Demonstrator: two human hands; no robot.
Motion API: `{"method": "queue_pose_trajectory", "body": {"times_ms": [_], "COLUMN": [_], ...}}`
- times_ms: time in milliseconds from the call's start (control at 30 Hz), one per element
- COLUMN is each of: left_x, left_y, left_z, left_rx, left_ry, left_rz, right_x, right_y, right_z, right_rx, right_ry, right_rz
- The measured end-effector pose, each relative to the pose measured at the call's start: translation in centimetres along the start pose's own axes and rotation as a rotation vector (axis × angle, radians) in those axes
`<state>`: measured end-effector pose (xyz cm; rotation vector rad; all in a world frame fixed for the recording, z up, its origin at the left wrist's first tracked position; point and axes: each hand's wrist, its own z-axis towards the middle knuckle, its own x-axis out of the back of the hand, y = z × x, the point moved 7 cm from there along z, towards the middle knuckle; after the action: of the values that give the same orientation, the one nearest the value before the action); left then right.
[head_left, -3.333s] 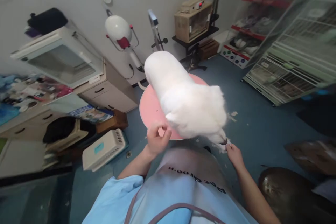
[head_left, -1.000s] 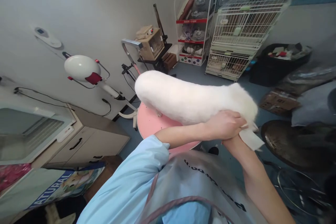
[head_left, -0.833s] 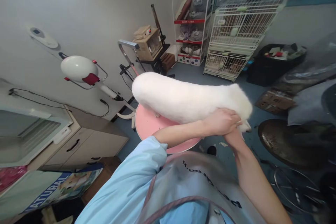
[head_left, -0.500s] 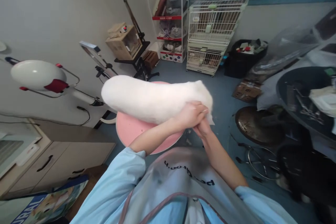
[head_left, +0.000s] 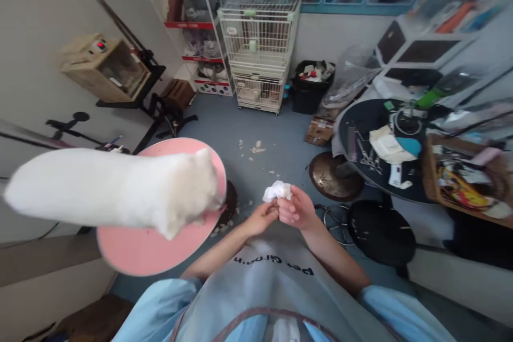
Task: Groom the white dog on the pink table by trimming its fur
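Observation:
A crumpled white tissue or wipe (head_left: 276, 191) sticks up from my right hand (head_left: 297, 208), whose fingers are closed on it in front of my apron. Close against it, my left hand (head_left: 261, 219) has its fingers pressed together by the right fingertips; what they hold, if anything, is hidden. To the left, a white furry animal (head_left: 108, 187) stands on a round pink table (head_left: 148, 251), its head toward me and blurred. Both hands are apart from the animal.
At right, a round dark table (head_left: 348, 117) bears scissors and other tools, with a cardboard box (head_left: 430, 171) of supplies beside it. A black stool (head_left: 380, 232) stands below. Wire cages (head_left: 260, 48) and a black bin (head_left: 312, 85) are at the back. Fur clumps (head_left: 258, 147) lie on the floor.
My hands have left the animal's head and come in front of my apron, where the white tissue now shows. The view has swung right, so the animal and pink table appear farther left.

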<state>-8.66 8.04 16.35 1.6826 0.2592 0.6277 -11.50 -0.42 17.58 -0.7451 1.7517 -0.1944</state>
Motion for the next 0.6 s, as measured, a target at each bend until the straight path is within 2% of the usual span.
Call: {"method": "queue_pose_trajectory", "body": {"times_ms": [67, 133, 200, 267, 333, 433, 500, 533, 600], "left_x": [-1.6, -3.0, -5.0, -7.6, -10.1, -12.6, -12.9, -12.6, -11.3], "left_y": [-1.0, -1.6, -1.6, -1.9, -2.7, -5.0, -7.1, -8.0, -8.7], "left_z": [3.9, 7.1, 9.8, 12.1, 14.4, 18.0, 20.6, 22.0, 25.5], "left_rx": [0.014, 0.022, 0.001, -0.037, -0.066, -0.026, 0.129, 0.224, 0.387], "left_ry": [0.106, 0.152, 0.068, -0.096, -0.269, -0.486, -0.573, -0.592, -0.572], "left_rz": [-0.119, -0.098, 0.07, 0.304, 0.473, 0.589, 0.659, 0.691, 0.724], "right_x": [4.0, 8.6, 13.4, 17.2, 19.8, 22.2, 24.0, 25.2, 28.4], "right_y": [-0.1, -0.3, -0.9, -1.5, -1.8, -2.1, -2.8, -3.5, -6.0], "right_z": [-1.3, -2.4, -3.8, -5.1, -5.4, -4.4, -3.9, -3.7, -4.0], "right_rx": [-0.056, -0.024, 0.07, 0.126, 0.104, 0.01, -0.061, -0.086, -0.131], "right_ry": [0.15, 0.375, 0.66, 0.876, 0.898, 0.721, 0.662, 0.681, 0.825], "right_rz": [-0.001, -0.025, -0.095, -0.175, -0.17, -0.03, -0.001, -0.035, -0.227]}}
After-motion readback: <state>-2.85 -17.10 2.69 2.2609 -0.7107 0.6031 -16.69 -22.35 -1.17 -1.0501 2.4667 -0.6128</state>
